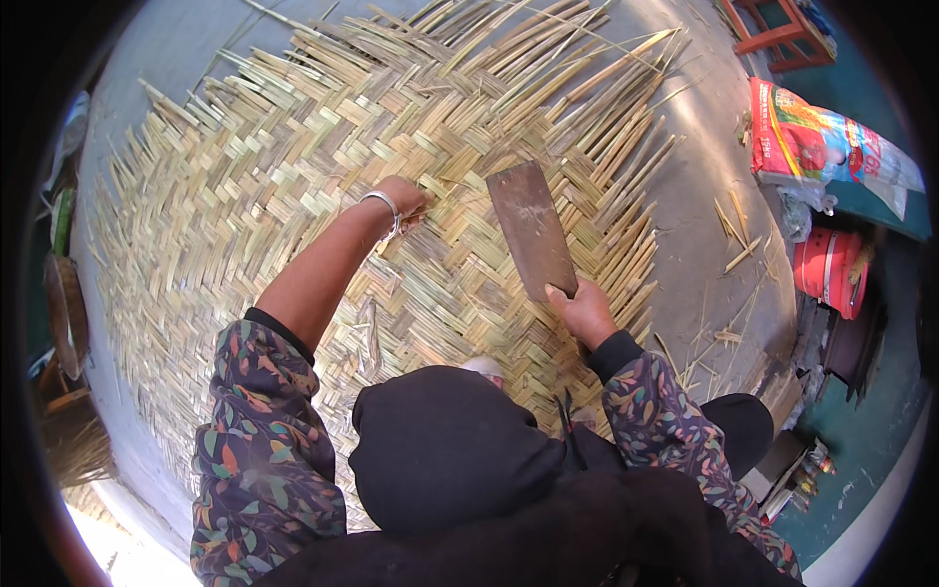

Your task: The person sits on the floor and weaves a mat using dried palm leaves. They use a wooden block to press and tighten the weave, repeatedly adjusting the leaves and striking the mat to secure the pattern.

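A large mat [284,196] of pale green and tan split strips, woven in a diagonal pattern, spreads over the floor, with loose strip ends fanning out at its edges. My left hand [403,203], with a silver bangle at the wrist, rests on the middle of the mat. Its fingers are curled in, and whatever they pinch is hidden. To its right, my right hand [584,311] grips the near end of a flat brown rectangular board [533,225]. The board lies over or just above the weave; I cannot tell whether it touches.
Cut strips [738,235] lie scattered on the grey floor at right. Beyond them are a printed plastic sack [822,147], a red bucket [828,272] and a red wooden stool [782,37]. A dark narrow tool [569,430] shows by my knee. A round brown object [67,313] stands far left.
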Demonstrator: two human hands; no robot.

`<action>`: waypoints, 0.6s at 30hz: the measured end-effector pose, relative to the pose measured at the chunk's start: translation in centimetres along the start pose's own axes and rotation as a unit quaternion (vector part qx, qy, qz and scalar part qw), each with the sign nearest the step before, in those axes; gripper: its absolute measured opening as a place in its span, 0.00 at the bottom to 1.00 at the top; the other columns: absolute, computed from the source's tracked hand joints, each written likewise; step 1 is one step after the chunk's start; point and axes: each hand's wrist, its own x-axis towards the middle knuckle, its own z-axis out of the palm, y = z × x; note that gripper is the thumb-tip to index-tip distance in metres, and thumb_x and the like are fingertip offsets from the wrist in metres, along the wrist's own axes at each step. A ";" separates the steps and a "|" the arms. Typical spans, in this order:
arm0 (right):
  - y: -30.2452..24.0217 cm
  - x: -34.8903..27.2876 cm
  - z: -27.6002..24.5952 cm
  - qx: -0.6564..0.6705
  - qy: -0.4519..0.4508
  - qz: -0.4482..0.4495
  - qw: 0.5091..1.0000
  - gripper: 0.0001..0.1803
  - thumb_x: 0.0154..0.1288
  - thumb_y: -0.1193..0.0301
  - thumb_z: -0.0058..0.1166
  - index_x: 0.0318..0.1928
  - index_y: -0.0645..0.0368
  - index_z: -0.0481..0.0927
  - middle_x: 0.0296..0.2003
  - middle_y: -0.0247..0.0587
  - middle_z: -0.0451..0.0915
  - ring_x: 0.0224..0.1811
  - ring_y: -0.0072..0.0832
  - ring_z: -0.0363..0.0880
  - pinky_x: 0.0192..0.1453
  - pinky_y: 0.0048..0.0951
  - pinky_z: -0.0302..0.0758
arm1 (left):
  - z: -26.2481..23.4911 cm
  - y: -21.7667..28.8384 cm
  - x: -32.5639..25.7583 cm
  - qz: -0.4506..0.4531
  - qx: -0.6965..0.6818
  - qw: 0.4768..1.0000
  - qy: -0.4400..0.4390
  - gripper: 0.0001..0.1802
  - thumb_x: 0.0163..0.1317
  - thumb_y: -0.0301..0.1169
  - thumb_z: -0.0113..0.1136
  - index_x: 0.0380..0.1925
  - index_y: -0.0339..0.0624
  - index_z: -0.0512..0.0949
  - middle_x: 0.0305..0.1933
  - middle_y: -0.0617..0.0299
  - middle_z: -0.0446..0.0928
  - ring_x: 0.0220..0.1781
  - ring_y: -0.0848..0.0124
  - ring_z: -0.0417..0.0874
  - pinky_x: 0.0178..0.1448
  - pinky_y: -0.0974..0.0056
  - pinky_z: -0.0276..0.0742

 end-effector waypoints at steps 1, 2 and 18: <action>-0.1 0.0 0.0 0.004 0.000 -0.001 1.000 0.21 0.60 0.62 0.56 0.47 0.66 0.79 0.36 0.56 0.83 0.41 0.44 0.83 0.46 0.36 0.75 | 0.0 0.0 0.0 0.014 0.015 1.000 0.009 0.21 0.63 0.44 0.59 0.21 0.36 0.80 0.16 0.60 0.77 0.14 0.70 0.74 0.19 0.63 0.67; -0.3 0.0 0.0 0.010 -0.001 0.000 1.000 0.21 0.60 0.62 0.56 0.47 0.66 0.79 0.36 0.56 0.83 0.41 0.44 0.83 0.46 0.36 0.75 | 0.0 0.1 -0.2 0.039 0.030 0.999 0.017 0.21 0.63 0.45 0.59 0.22 0.36 0.81 0.17 0.60 0.77 0.15 0.70 0.74 0.20 0.64 0.67; -1.2 -0.1 -0.3 0.035 -0.029 0.059 0.997 0.20 0.61 0.63 0.57 0.45 0.68 0.79 0.34 0.53 0.83 0.38 0.38 0.83 0.44 0.34 0.75 | -3.4 -2.8 -5.2 0.120 0.045 0.991 0.029 0.17 0.54 0.42 0.72 0.30 0.39 0.82 0.28 0.65 0.79 0.28 0.75 0.77 0.34 0.68 0.75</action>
